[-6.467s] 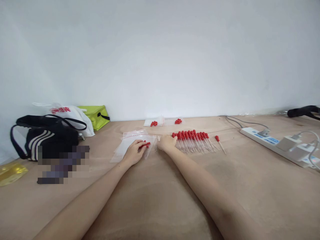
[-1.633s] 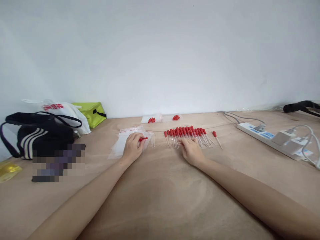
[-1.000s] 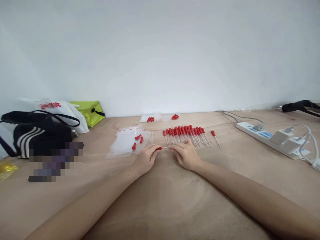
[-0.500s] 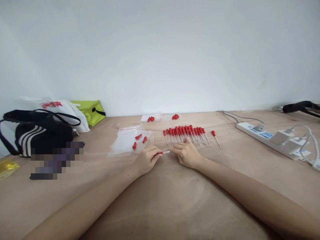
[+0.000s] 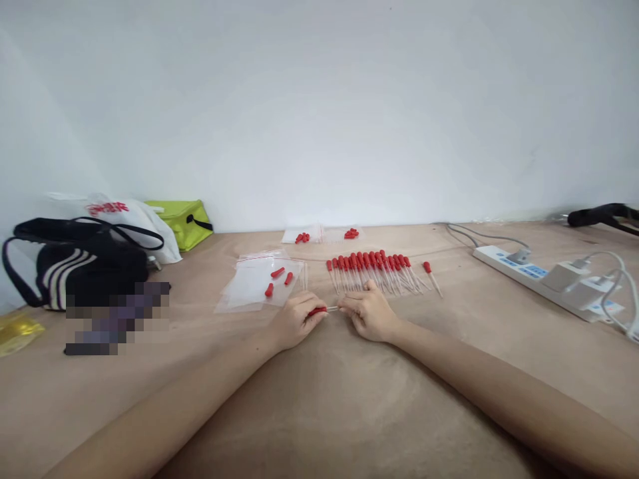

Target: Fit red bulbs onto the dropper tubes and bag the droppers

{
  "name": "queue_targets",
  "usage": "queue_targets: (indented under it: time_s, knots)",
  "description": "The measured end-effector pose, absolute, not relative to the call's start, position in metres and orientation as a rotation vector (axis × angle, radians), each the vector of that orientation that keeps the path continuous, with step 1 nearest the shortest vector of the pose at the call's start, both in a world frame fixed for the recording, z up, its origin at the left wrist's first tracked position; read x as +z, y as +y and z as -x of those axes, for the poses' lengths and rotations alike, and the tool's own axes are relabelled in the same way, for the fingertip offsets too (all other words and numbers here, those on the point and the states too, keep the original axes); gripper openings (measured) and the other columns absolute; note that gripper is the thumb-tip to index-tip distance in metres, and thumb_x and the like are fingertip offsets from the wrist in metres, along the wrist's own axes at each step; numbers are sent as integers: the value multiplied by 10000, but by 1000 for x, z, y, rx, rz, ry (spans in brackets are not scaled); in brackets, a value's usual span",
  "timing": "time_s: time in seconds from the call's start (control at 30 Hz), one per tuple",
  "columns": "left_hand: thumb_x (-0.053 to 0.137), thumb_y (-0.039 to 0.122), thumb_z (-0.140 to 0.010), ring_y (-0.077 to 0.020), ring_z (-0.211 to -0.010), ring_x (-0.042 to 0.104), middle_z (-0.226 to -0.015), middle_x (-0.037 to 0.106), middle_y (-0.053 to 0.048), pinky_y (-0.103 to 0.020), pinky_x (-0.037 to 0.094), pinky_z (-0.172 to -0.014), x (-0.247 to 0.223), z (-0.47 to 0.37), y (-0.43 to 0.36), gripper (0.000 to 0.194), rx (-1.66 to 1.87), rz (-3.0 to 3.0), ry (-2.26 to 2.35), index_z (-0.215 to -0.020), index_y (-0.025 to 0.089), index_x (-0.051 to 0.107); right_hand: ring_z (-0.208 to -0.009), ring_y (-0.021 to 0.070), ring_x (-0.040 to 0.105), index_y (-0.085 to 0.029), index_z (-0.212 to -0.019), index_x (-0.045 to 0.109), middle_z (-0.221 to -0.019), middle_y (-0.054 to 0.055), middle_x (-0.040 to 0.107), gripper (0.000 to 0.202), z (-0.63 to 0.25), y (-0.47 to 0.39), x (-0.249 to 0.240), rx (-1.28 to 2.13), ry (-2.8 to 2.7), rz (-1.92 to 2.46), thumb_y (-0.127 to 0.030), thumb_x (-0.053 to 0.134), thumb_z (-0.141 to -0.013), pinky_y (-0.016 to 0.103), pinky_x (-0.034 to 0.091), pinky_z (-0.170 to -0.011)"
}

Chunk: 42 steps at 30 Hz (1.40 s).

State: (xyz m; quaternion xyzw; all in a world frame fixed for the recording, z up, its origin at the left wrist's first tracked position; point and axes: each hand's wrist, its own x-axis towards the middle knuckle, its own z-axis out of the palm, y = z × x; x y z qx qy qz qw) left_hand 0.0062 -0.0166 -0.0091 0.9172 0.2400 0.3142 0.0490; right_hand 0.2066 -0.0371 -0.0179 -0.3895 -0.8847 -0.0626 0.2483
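Note:
Near the table's middle, my left hand (image 5: 295, 322) pinches a red rubber bulb (image 5: 317, 311). A thin clear glass tube (image 5: 333, 309) reaches from the bulb to my right hand (image 5: 368, 313), whose fingers are closed on the tube. Just beyond my right hand lies a row of several glass droppers (image 5: 369, 261) with red bulbs pointing to the wall. One dropper (image 5: 432, 278) lies apart at the right end. Left of the row, three loose red bulbs (image 5: 278, 273) rest on clear plastic bags (image 5: 244, 283), with a few bare glass tubes (image 5: 303, 274) beside them.
By the wall are small bags with red bulbs (image 5: 302, 237) and more red bulbs (image 5: 351, 233). A black bag (image 5: 90, 266), a white plastic bag (image 5: 154, 233) and a green bag (image 5: 182, 223) stand at left. A power strip (image 5: 514, 264) with plugs lies at right.
My right hand has shifted slightly and its fingers are drawn closer around the tube. More of the red bulb shows at my left fingertips. The view has moved slightly.

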Motion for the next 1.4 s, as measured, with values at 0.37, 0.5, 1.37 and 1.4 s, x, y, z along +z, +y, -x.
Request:
queue_targets:
  time_s: [0.37, 0.5, 1.37, 1.4]
  knots:
    - [429, 228, -848, -147, -700, 530, -738, 584, -47, -268, 423, -659, -11, -6, -12, 167, 932, -2818, 721, -795, 146, 566, -667, 115, 481, -170, -841, 590, -753, 14, 606, 219, -194, -39, -15, 14, -2411, 1135, -169, 370, -840, 262, 190, -628]
    - [447, 239, -846, -151, -733, 542, -768, 609, -40, -276, 417, -695, -11, -3, -4, 157, 975, -2831, 786, -821, 162, 582, -749, 150, 467, -170, -840, 605, -777, 45, 601, 232, -193, -39, -8, -115, -2434, 1209, -224, 379, -847, 286, 190, -645]
    - [543, 467, -699, -254, -988, 465, -988, 562, -62, -381, 343, -822, -5, 36, 22, 301, 836, -2421, 2136, -857, 217, 600, -779, 236, 572, -117, -895, 533, -822, 143, 640, 218, -155, 32, 2, -217, -1939, 1990, -220, 388, -770, 382, 197, -772]
    - [535, 469, -707, -250, -988, 471, -986, 567, -63, -379, 343, -831, -5, 35, 23, 307, 857, -2421, 2132, -865, 213, 599, -795, 235, 567, -121, -894, 535, -839, 144, 638, 220, -153, 31, 2, -254, -1964, 1939, -224, 379, -779, 387, 195, -780]
